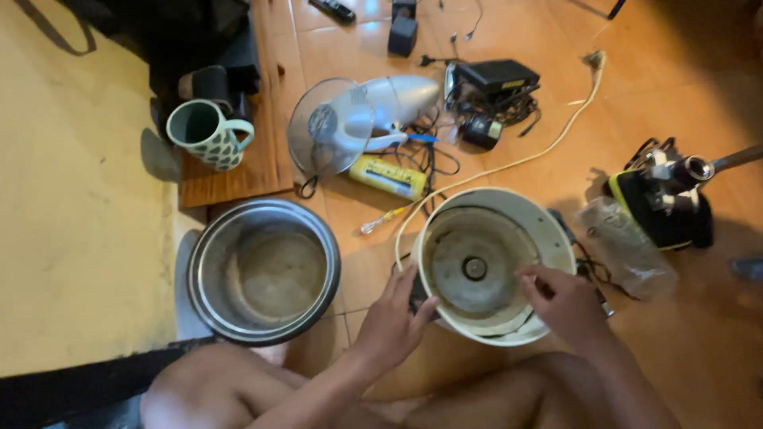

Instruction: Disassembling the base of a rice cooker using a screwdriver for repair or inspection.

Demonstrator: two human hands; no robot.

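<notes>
While the person sits on the tiled floor (699, 349) with knees drawn up, both hands work on the white cooker shell (556, 238) that stands just ahead of the legs. The left hand (389, 322) braces the shell's near-left rim, its fingers (420, 308) together and pressed against the outside wall. The right hand (566, 300) reaches over the near-right rim, its fingers (531, 278) curled inward toward the round heater plate (474, 268) at the bottom; whether they pinch anything small I cannot tell. The shell looks slightly tilted toward the person, so a slip of the bracing hand could let it roll off its base. Its white cord (509, 165) trails away across the floor, and a tug on the shell could drag that cord through the clutter. To the left, the steel pot (264, 270) sits just beside the shell, near enough for an elbow to knock. A clear bottle (628, 246) lies to the right and could be nudged away. Farther off, a fan (358, 119), tangled wires (433, 155) and a mug (208, 131) crowd the floor, where any dropped screw would be hard to find.
</notes>
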